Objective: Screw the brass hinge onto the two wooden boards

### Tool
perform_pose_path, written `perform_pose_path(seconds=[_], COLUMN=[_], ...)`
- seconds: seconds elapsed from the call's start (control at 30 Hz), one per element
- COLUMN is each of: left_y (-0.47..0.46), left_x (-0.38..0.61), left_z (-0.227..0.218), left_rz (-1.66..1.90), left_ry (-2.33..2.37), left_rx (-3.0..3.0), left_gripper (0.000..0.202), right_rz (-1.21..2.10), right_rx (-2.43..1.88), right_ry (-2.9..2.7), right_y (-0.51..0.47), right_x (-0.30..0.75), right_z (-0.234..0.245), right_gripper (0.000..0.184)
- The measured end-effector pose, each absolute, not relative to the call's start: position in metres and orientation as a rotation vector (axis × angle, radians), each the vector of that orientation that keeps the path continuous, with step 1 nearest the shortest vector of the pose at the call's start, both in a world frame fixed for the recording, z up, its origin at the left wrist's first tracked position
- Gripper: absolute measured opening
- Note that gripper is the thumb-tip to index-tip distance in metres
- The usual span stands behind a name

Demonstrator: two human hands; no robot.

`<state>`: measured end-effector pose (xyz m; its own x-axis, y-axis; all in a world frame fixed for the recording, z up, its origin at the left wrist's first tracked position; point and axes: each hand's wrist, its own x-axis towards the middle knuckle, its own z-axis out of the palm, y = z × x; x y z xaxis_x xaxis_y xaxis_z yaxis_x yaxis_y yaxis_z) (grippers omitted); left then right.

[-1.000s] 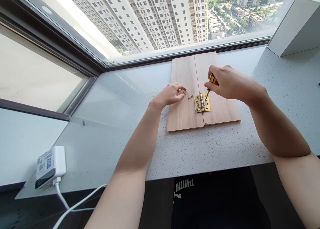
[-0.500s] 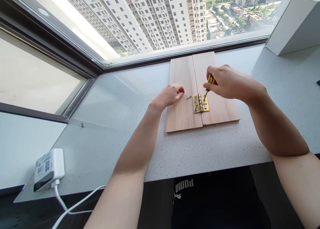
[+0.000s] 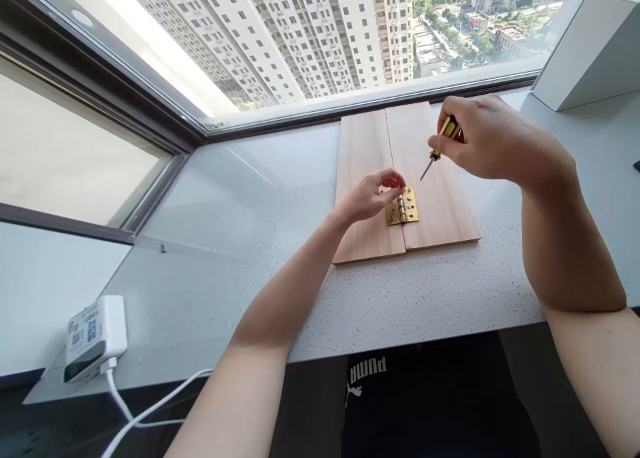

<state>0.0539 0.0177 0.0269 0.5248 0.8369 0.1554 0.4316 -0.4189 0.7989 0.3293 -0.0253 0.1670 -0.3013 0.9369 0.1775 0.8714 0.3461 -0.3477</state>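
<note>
Two light wooden boards lie side by side, the left board (image 3: 361, 151) and the right board (image 3: 440, 205). Across their seam sits a brass hinge (image 3: 412, 207), partly covered by my left hand (image 3: 374, 195). Its thumb and fingertips come close together at the hinge's upper edge; whatever they pinch, if anything, is too small to make out. My right hand (image 3: 493, 138) is closed round a yellow and black screwdriver (image 3: 451, 127). The screwdriver's tip points down and left, above the right board and apart from the hinge.
The boards rest on a speckled pale counter (image 3: 280, 245) against the window frame (image 3: 270, 129). At the lower left is a white device (image 3: 114, 325) with a white cable (image 3: 120, 395). A white box (image 3: 590, 51) stands at the upper right. One small object (image 3: 163, 248) lies on the left.
My right hand has lifted the screwdriver off the hinge, up and to the right. My left hand has moved right from the left board to the hinge, over where a loose screw lay.
</note>
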Motion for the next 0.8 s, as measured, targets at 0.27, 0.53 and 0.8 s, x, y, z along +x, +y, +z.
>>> perform_pose_path(seconds=[0.27, 0.53, 0.8], left_y=[0.012, 0.013, 0.010], left_x=[0.062, 0.067, 0.069], left_z=[0.018, 0.009, 0.013], left_rz=[0.697, 0.659, 0.638], left_ry=[0.990, 0.992, 0.979], left_rx=[2.024, 2.215, 2.347], left_gripper=[0.011, 0.006, 0.011], right_rz=[0.225, 0.234, 0.220], right_rx=[-1.539, -1.494, -1.497], right_ry=[-2.290, -2.292, -2.301], right_y=[-0.024, -0.022, -0.023], right_x=[0.327, 0.325, 0.326], right_z=[0.165, 0.160, 0.160], right_gripper=[0.028, 0.035, 0.029])
